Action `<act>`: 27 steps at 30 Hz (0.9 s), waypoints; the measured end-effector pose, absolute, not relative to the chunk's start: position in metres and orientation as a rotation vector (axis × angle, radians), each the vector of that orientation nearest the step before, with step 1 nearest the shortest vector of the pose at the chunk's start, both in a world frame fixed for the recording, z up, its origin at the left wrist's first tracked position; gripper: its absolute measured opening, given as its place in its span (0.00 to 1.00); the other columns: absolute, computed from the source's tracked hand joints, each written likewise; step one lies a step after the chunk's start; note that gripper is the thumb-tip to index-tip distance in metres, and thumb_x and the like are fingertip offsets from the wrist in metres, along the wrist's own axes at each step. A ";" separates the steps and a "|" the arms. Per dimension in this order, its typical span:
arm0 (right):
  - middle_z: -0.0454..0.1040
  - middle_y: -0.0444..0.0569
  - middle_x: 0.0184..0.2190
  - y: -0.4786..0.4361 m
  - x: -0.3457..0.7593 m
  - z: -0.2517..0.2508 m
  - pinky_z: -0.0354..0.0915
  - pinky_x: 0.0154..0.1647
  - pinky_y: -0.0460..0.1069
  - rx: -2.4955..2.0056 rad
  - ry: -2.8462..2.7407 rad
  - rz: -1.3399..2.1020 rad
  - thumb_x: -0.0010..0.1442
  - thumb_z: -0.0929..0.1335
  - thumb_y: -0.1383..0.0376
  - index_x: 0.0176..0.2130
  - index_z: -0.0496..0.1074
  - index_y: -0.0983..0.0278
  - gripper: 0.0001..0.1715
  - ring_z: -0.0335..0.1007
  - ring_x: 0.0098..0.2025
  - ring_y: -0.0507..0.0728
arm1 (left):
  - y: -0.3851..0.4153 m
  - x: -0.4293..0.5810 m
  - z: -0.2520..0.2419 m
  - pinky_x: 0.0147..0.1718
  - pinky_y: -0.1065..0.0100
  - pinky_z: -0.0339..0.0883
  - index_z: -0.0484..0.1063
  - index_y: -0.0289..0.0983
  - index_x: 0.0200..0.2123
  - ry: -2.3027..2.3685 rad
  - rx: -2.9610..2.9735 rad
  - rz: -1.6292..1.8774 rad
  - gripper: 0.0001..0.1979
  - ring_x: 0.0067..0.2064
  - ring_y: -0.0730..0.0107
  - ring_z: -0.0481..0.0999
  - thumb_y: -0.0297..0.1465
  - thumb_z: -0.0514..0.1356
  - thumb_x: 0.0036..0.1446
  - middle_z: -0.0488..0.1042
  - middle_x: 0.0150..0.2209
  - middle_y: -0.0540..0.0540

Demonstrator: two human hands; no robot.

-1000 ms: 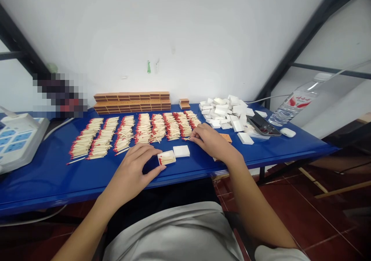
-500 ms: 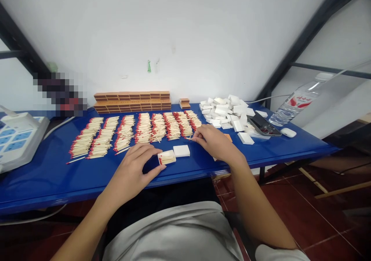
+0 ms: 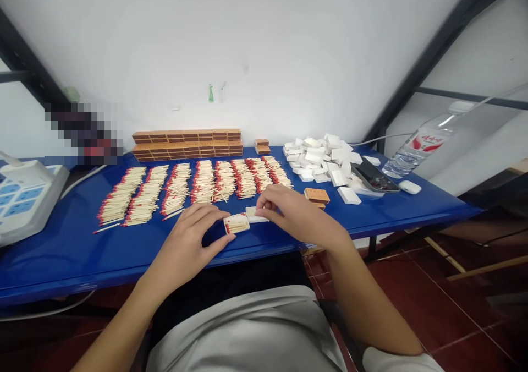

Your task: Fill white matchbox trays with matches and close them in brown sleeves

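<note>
My left hand (image 3: pixel 193 231) grips a small white matchbox tray (image 3: pixel 236 230) between thumb and fingers at its left end. Red-tipped matches (image 3: pixel 238 225) lie inside it. Just right of the tray is a white box piece (image 3: pixel 252 215), partly covered by my right hand (image 3: pixel 284 213). The fingers of that hand are pinched on a match (image 3: pixel 243 214), whose red head points left over the tray's far right corner. Several rows of loose matches (image 3: pixel 244 182) stretch along the table behind both hands.
Brown matchboxes (image 3: pixel 187 145) are stacked along the wall, with a shorter stack (image 3: pixel 262 146) beside them. Orange matchboxes (image 3: pixel 317 196) lie right of my right hand. Further right are white box pieces (image 3: pixel 315 157), a phone (image 3: pixel 374 176) and a water bottle (image 3: pixel 424 141). A power strip (image 3: pixel 31 201) stands left.
My right hand has moved left and nearer, from the rightmost match row to the tray, with a match in its fingers. Orange matchboxes are now uncovered. My left hand stays on the tray.
</note>
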State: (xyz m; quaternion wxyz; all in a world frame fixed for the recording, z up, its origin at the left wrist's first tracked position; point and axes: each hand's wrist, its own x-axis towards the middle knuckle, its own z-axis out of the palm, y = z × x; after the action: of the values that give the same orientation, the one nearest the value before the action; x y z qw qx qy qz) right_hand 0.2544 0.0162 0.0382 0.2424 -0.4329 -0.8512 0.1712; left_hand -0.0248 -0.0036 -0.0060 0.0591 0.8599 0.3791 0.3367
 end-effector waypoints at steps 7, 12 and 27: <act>0.76 0.52 0.41 0.003 0.219 0.033 0.66 0.45 0.53 -1.154 -2.469 0.117 0.74 0.67 0.71 0.38 0.72 0.62 0.10 0.72 0.44 0.59 | -0.003 -0.023 -0.005 0.57 0.53 0.72 0.77 0.42 0.55 1.141 2.592 1.019 0.14 0.56 0.54 0.77 0.39 0.66 0.70 0.80 0.51 0.41; 0.76 0.52 0.42 0.005 0.215 0.028 0.65 0.42 0.52 -1.135 -2.503 0.146 0.74 0.69 0.68 0.39 0.72 0.63 0.08 0.72 0.43 0.58 | -0.003 -0.024 -0.005 0.57 0.53 0.72 0.77 0.42 0.55 1.147 2.597 1.007 0.14 0.56 0.54 0.77 0.39 0.66 0.70 0.80 0.52 0.42; 0.74 0.53 0.40 0.051 0.291 0.024 0.64 0.49 0.56 -1.431 -2.257 0.138 0.72 0.68 0.70 0.45 0.79 0.61 0.10 0.69 0.48 0.64 | -0.003 -0.024 -0.006 0.59 0.53 0.71 0.78 0.43 0.54 1.147 2.568 1.043 0.13 0.56 0.54 0.78 0.40 0.66 0.69 0.81 0.51 0.42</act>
State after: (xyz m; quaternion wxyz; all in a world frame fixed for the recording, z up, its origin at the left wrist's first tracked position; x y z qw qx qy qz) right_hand 0.2907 0.0512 0.0243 0.2309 -0.5203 -0.8206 0.0500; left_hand -0.0239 -0.0028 -0.0062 0.0707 0.8540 0.3814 0.3468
